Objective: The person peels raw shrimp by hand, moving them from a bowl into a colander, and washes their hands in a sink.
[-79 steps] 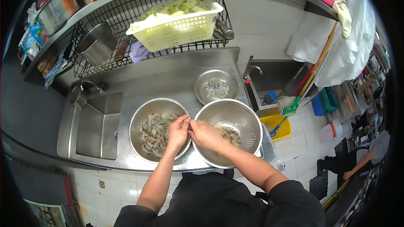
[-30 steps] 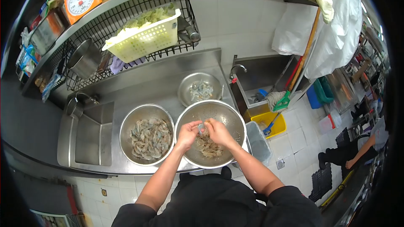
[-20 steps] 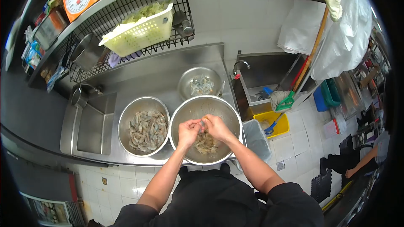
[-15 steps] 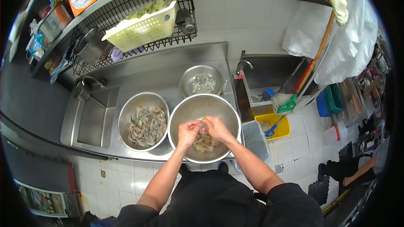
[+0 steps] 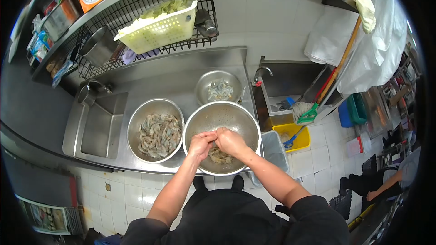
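My left hand [image 5: 202, 144] and my right hand [image 5: 229, 140] meet above a large steel colander [image 5: 247, 124], fingers pinched together. Between the fingertips a small greyish piece, seemingly a shrimp, is mostly hidden. Brownish shells [image 5: 220, 156] lie in the colander under my hands. To the left stands a steel bowl [image 5: 134, 129] full of unpeeled grey shrimp [image 5: 159, 135]. Behind the colander is a smaller steel bowl [image 5: 204, 79] with pale, peeled-looking shrimp [image 5: 220, 90].
A sink [image 5: 102, 127] is at the left, a deeper sink [image 5: 295, 81] at the right. A rack [image 5: 206, 0] above holds a basket of greens [image 5: 159, 31]. A grey bin [image 5: 274, 152] and yellow bucket [image 5: 295, 138] stand right. Another person [image 5: 386, 181] is at far right.
Over the last seconds my hands moved from between the two large vessels to over the colander. Lately the right hand has turned and closed in on the left, covering the shrimp piece more.
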### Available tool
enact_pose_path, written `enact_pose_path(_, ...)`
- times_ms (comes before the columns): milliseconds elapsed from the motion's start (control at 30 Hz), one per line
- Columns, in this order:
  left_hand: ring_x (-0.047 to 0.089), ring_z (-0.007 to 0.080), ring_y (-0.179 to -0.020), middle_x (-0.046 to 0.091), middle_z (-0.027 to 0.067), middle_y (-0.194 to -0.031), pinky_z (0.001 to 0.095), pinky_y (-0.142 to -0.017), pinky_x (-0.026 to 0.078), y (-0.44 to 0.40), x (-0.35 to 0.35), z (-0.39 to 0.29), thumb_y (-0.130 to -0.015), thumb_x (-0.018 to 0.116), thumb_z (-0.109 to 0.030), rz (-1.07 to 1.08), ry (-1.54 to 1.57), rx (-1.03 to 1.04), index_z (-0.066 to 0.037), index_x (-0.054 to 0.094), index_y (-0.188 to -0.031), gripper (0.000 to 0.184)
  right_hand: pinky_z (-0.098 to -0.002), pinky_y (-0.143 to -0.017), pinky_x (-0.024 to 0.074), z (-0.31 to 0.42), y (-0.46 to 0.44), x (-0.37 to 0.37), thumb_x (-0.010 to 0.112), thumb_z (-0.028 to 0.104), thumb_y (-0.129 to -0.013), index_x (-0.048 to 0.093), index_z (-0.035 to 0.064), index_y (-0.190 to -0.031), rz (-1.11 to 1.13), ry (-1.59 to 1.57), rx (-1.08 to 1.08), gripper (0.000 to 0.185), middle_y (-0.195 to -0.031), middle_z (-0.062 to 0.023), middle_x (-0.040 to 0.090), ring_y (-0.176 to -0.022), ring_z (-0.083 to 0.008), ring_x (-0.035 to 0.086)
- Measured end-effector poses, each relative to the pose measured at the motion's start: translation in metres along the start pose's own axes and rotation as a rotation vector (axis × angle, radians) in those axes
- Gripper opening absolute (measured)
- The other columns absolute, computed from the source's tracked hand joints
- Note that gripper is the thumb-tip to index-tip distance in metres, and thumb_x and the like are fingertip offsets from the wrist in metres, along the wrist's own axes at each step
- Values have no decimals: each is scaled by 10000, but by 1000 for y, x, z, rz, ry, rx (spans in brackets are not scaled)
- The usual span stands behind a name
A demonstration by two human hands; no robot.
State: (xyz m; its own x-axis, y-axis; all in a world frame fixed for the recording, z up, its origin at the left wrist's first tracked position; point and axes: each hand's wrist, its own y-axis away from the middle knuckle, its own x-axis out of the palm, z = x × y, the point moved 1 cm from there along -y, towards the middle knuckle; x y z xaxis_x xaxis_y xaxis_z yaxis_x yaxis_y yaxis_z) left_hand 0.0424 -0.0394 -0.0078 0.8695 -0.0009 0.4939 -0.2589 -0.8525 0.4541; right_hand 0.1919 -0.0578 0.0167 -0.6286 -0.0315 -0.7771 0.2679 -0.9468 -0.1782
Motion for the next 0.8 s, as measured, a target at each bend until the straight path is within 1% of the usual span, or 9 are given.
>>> enact_pose_path(133, 649, 200, -839, 678, 145, -943, 306, -821, 519, -4, -8, -10, -831, 673, 19, 28, -73, -19, 94, 638, -996, 184, -485, -683, 519, 4, -7, 1, 564, 121, -817, 621, -11, -808, -19, -17, 55, 144, -766, -243, 649, -750, -404, 659)
enact_pose_path(267, 637, 175, -768, 682, 139, -857, 287, -720, 510, -10, -17, -25, -829, 684, 23, 73, -155, -42, 87, 653, -950, 140, -485, -638, 507, 0, -14, 2, 628, 147, -782, 635, -13, -815, -54, -140, 100, 164, -753, -237, 648, -709, -417, 641)
enact_pose_path(400, 630, 162, -685, 681, 134, -787, 277, -663, 502, -14, -27, -35, -828, 698, 17, 99, -262, 77, 81, 667, -896, 99, -424, -654, 519, -23, -9, 17, 661, 147, -748, 669, -9, -825, -39, -369, 383, 174, -699, -200, 641, -668, -326, 658)
enact_pose_path(467, 621, 159, -629, 679, 134, -784, 273, -641, 516, -14, -29, -38, -825, 703, 15, 57, -256, 104, 84, 668, -897, 105, -351, -652, 518, -64, 2, 56, 706, 152, -731, 666, 20, -967, 59, 174, 296, 274, -729, -152, 653, -647, -228, 629)
enact_pose_path(500, 618, 156, -614, 678, 129, -782, 262, -613, 512, -13, -31, -39, -820, 712, 8, 55, -228, 101, 80, 663, -893, 114, -351, -652, 518, -64, 10, 56, 706, 152, -731, 666, 20, -967, 62, 179, 298, 274, -729, -152, 653, -647, -228, 629)
enact_pose_path(600, 625, 136, -603, 678, 104, -762, 242, -560, 497, -19, -40, -35, -811, 738, -28, 50, -251, 147, 51, 649, -891, 143, -297, -641, 512, -29, 10, 39, 721, 162, -780, 597, 35, -1161, -141, 375, -112, 420, -831, -102, 676, -686, -165, 621)
enact_pose_path(667, 635, 119, -608, 679, 84, -744, 232, -535, 486, -22, -48, -23, -807, 754, -57, 38, -308, 191, 25, 640, -893, 164, -273, -612, 505, 4, -11, 20, 694, 165, -852, 506, 32, -1281, 243, -877, 378, 487, -906, -66, 673, -714, -140, 624)
enact_pose_path(733, 620, 112, -572, 655, 68, -710, 227, -510, 492, -22, -48, -17, -805, 762, -70, 29, -358, 251, 25, 620, -888, 191, -252, -581, 492, -1, -32, 23, 655, 163, -898, 531, 3, -1239, 363, -1006, 361, 397, -890, -52, 673, -692, -111, 613)
enact_pose_path(800, 605, 108, -539, 632, 50, -687, 222, -468, 477, -21, -51, -26, -841, 741, -128, 45, -404, 347, 19, 618, -871, 194, -241, -553, 475, -10, -52, 22, 650, 156, -902, 549, 0, -1193, 651, -876, 384, 345, -879, -61, 675, -681, -96, 608)
